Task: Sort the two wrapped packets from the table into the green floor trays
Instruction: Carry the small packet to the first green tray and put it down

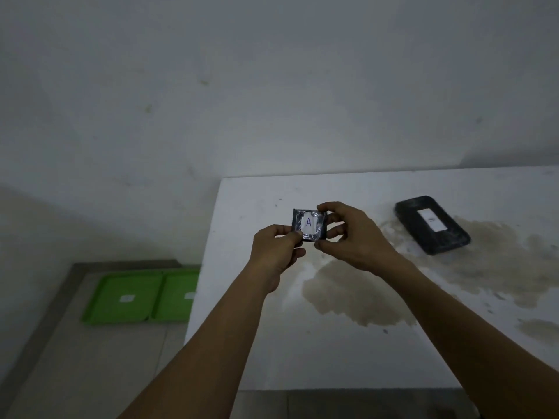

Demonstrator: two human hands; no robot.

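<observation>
Head view: you hold a small black wrapped packet (309,225), labelled A, at frame centre above the white table (348,352). Your left hand (273,255) pinches its lower-left corner; your right hand (351,237) grips its right edge. The green trays (139,294) lie lower left on the floor, nearer your left hand; their labels are unreadable. A larger black packet (431,224) rests upper right.

One packet (309,225) is held above the worktop (348,352) between both hands; a second packet (431,224) lies on it to the right. Two trays (133,297) are set side by side on the floor (90,373), left of the worktop.
</observation>
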